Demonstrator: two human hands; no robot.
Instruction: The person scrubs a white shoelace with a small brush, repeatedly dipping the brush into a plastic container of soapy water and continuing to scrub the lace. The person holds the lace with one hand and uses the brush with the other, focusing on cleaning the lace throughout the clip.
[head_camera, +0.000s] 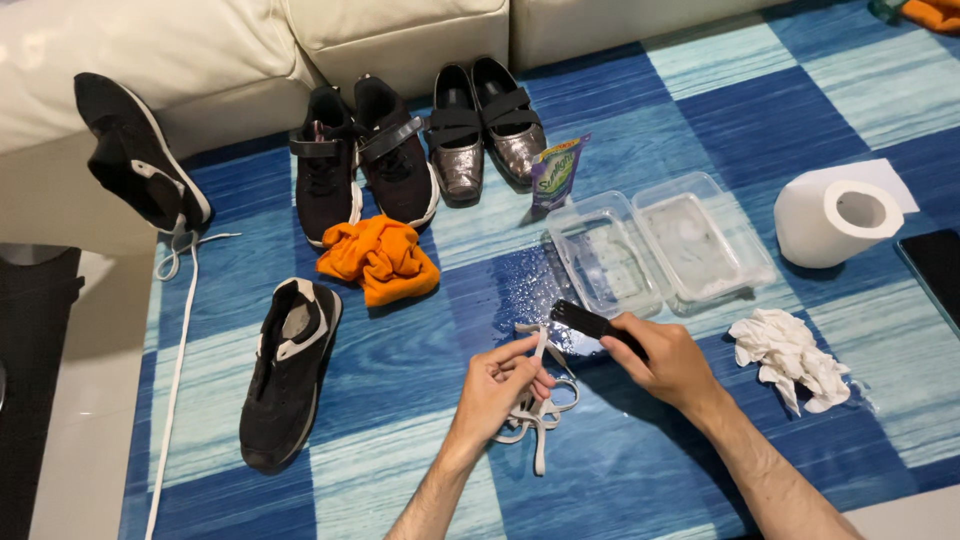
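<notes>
Pinched between the left hand's (500, 385) fingers, a white shoelace (533, 410) is held taut above the blue mat (640, 470) so the right hand (668, 362), closed around a black brush (585, 320), can reach it near two clear trays (660, 250).

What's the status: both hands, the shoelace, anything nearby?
Left hand pinches white shoelace. Right hand grips black brush at lace. Plastic trays just beyond.

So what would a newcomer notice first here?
Centre foreground, the left hand pinches a white flat shoelace while the right hand holds a small black brush against it. Behind them sit two clear plastic trays; a crumpled orange cloth lies near the black shoes.
</notes>
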